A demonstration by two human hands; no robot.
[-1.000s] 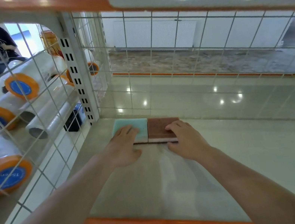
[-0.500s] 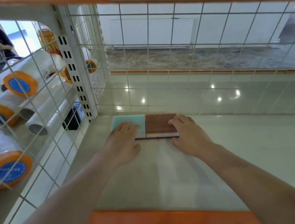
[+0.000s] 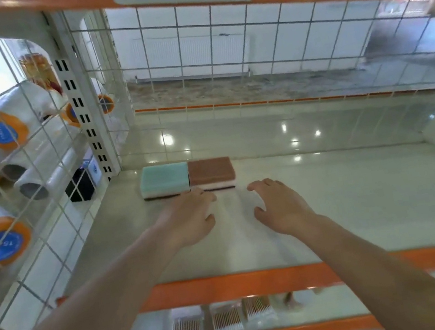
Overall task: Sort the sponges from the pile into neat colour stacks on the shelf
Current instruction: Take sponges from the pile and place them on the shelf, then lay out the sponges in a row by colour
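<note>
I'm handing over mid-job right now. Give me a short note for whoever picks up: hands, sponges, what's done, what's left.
Left hand: open, holds nothing, just short of the sponges.
Right hand: open, holds nothing, apart from them.
Teal-topped rectangular sponge and brown-topped rectangular sponge sit side by side, touching, at the back left of the pale shelf board.
Done: two colour stacks begun and squared up.
Left: the pile is not in view; fetch further sponges and add them by colour.
</note>
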